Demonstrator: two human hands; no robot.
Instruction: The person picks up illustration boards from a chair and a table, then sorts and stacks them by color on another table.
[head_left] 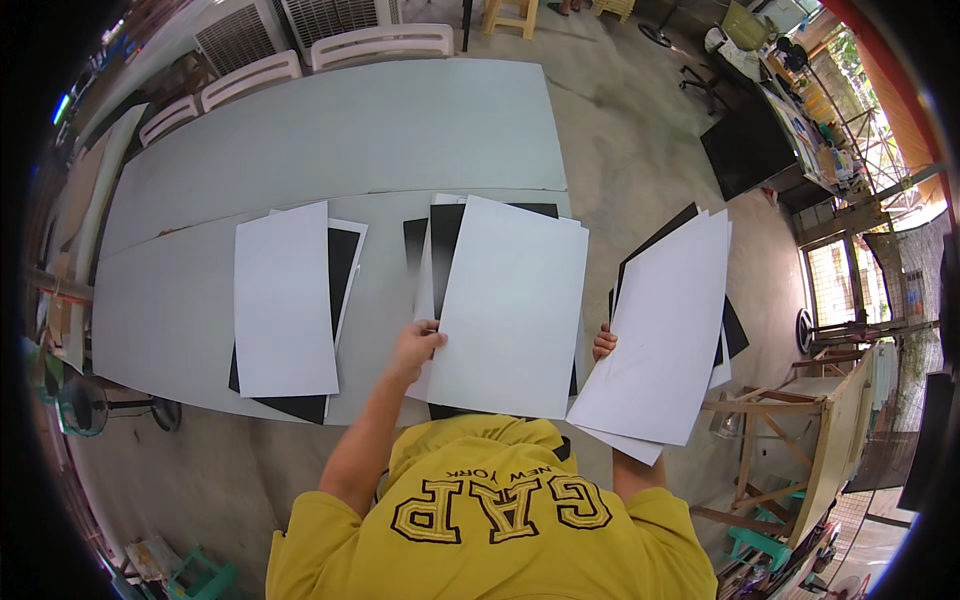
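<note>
My left hand (417, 350) pinches the left edge of a large white sheet (515, 305) on top of the middle stack. Black sheets (447, 255) and other white ones stick out from under it, some blurred along the left side. Off the table's right end, my right hand (604, 342) grips the edge of a bundle of white and black sheets (665, 325). Fingertips show at the bundle's left edge; the rest of that hand is hidden behind it. To the left lies another stack, with a white sheet (285, 300) on top and black corners showing beneath.
The stacks lie on a long grey table (180, 320) with a seam across it. Pale plastic chairs (382, 45) line its far side. A black desk (755, 145) stands at far right, a wooden frame (790, 430) at near right, and a fan (85, 408) at lower left.
</note>
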